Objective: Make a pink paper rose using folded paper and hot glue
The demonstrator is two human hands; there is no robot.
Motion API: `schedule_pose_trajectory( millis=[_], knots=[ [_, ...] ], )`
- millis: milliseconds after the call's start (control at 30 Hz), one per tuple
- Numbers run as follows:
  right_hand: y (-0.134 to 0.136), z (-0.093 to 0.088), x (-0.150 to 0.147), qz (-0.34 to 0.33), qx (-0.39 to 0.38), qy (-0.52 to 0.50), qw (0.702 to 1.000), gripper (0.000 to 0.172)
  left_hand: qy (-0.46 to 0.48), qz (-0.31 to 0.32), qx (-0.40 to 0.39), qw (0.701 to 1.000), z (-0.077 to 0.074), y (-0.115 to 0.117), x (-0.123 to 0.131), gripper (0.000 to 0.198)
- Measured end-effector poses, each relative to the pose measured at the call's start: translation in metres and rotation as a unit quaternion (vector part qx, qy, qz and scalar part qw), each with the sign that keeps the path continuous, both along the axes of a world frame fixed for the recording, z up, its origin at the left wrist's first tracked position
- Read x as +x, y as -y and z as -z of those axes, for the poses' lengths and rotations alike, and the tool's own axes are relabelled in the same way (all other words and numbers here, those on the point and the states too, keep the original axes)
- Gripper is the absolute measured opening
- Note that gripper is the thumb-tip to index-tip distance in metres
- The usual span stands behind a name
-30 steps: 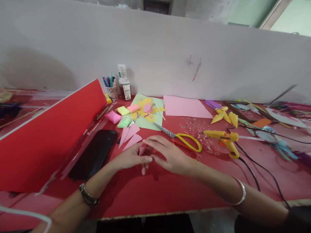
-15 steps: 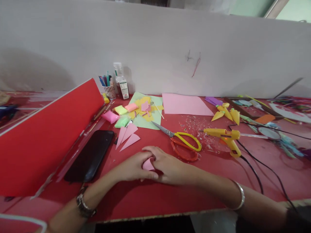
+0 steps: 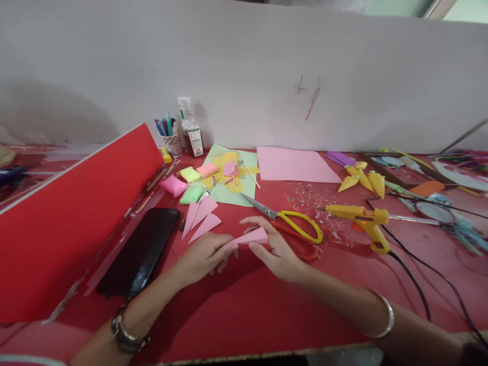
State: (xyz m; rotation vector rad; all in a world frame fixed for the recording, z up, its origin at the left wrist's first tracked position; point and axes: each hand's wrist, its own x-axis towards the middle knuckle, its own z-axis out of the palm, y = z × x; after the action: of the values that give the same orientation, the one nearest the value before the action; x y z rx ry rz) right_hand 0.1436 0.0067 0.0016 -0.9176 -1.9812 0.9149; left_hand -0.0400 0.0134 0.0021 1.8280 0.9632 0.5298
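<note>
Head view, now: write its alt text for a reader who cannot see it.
The left hand holds the narrow end of a pink piece, the right hand its wide end, over a red table. Pink wedges and a phone lie left; scissors lie just beyond the right hand, a glue gun farther right.

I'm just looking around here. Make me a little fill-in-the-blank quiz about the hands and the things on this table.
The tapered piece between the left hand and the right hand is coloured ____.
The scissors have one orange-red handle loop and one ____ loop.
The yellow tool lying right of the scissors is a glue ____.
The pens beside the bottle stand in a patterned ____.

Missing words: pink; yellow; gun; cup.
</note>
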Motion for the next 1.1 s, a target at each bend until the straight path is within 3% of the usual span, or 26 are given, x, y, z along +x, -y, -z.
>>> schedule_pose_trajectory(
  millis=[233,467,600,800,1100],
  knots=[
    [-0.003,0.004,0.000,-0.028,-0.056,0.003,0.998,0.011,-0.002,0.011,0.005,1.000,0.004,-0.001,-0.001,0.041],
    [-0.006,0.000,0.002,-0.108,-0.099,0.017,0.989,0.024,-0.022,0.008,-0.005,1.000,0.002,-0.002,-0.003,0.039],
    [-0.007,0.002,0.002,-0.108,-0.119,0.010,0.987,0.028,0.014,-0.014,0.022,1.000,0.002,-0.002,-0.002,0.040],
    [-0.006,0.005,0.002,-0.129,-0.047,0.021,0.990,0.034,0.137,-0.124,-0.016,0.983,0.000,0.003,0.008,0.043],
    [-0.003,-0.004,0.001,-0.191,-0.050,-0.008,0.980,0.044,0.161,-0.115,-0.013,0.980,-0.003,0.006,0.010,0.053]
  ],
)
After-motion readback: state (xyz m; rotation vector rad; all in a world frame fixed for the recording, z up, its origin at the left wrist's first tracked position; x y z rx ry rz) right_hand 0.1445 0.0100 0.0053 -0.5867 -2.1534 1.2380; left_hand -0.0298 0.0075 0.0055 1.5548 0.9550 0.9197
